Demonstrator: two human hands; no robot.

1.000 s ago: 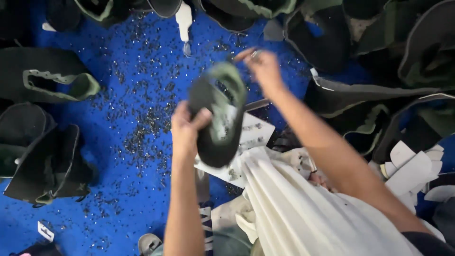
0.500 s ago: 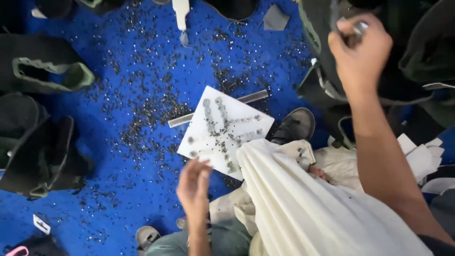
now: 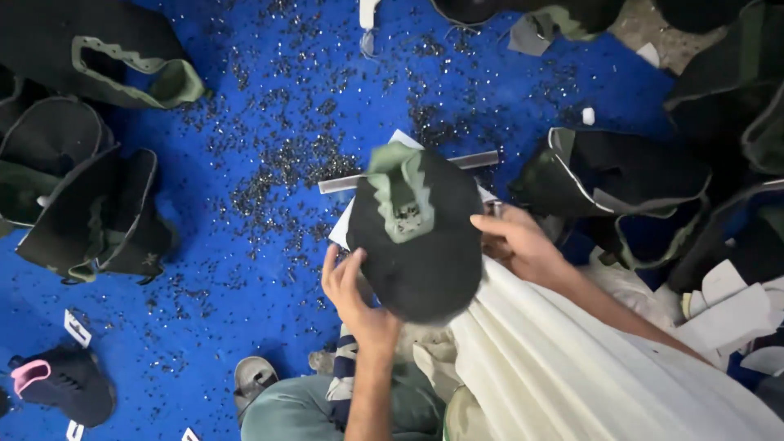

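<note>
I hold a black fabric shoe upper (image 3: pixel 425 245) with an olive-green tongue and trim above my lap. My left hand (image 3: pixel 353 294) grips its lower left edge from beneath. My right hand (image 3: pixel 518 243) holds its right edge, fingers curled on the rim. Under the upper lies a white sheet (image 3: pixel 347 224) on the blue floor, with a metal ruler (image 3: pixel 343 184) across its far side. The upper hides most of the sheet.
Blue mat (image 3: pixel 269 106) strewn with small dark punch scraps. Black and green shoe uppers piled at left (image 3: pixel 98 212), top left (image 3: pixel 106 65) and right (image 3: pixel 621 188). A black piece with pink trim (image 3: pixel 57 384) sits bottom left. My cream garment (image 3: pixel 588 367) covers the lower right.
A second ago I held an upper; half a second ago my hands were empty, the right raised at far right. Now both hands hold a black upper over the white sheet.
</note>
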